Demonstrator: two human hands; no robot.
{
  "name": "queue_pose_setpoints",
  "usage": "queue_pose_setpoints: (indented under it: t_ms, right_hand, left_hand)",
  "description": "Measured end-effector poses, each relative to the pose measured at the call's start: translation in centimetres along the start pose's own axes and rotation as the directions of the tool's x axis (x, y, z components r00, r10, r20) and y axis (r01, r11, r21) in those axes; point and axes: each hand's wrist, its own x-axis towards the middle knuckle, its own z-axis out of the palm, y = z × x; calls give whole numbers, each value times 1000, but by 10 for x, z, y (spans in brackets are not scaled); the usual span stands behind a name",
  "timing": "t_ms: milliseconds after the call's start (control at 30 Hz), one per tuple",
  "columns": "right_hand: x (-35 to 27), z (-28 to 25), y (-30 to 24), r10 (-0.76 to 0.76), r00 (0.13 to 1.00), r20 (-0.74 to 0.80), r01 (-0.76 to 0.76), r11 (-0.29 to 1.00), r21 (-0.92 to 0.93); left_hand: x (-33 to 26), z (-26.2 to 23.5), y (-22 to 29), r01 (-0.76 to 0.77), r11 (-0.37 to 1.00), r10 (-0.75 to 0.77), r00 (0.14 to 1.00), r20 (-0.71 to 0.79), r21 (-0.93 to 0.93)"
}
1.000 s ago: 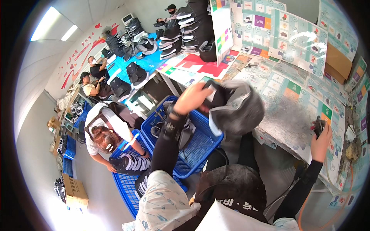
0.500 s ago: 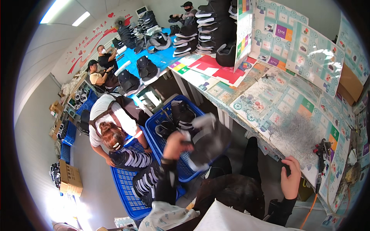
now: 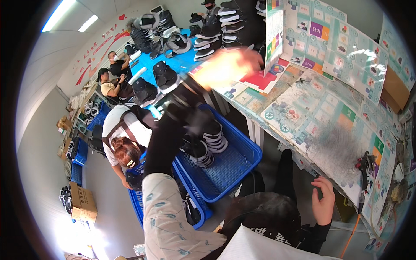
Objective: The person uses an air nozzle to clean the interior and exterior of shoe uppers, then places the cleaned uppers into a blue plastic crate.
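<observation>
My left hand [image 3: 227, 67] is raised and blurred by motion over the far edge of the work table [image 3: 329, 130], with nothing dark visible in it. Its black-sleeved forearm [image 3: 167, 138] crosses above a blue plastic basket [image 3: 236, 167] that holds several dark shoe uppers [image 3: 203, 143] with white stripes. My right hand [image 3: 324, 204] hovers empty, fingers spread, just off the near table edge. A dark hand tool [image 3: 363, 167] with an orange hose lies on the table to its right.
A second blue basket [image 3: 138, 203] sits under the first. A person [image 3: 125, 138] in a white top bends beside the baskets. Two other people [image 3: 110, 78] work at the far left. Stacks of dark shoes [image 3: 208, 26] cover a blue table. A cardboard box [image 3: 82, 201] stands on the floor.
My left hand carried a dark grey shoe upper down to the blue basket, let it go and swung up toward the table. My right hand put down the dark tool and opened.
</observation>
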Motion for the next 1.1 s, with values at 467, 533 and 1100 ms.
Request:
queue_pose_setpoints:
  t_ms: [467,533,1100]
  right_hand:
    - [-2,12,17,15,998,57,-15,1000,6]
    - [1,16,16,16,997,70,-19,999,31]
    - [14,23,1,35,986,161,-37,999,8]
  left_hand:
    - [-73,194,90,610,586,-375,788,489,-534]
    - [-71,192,85,636,565,-400,769,500,-526]
    - [-19,229,-83,612,714,-694,684,-227,-341]
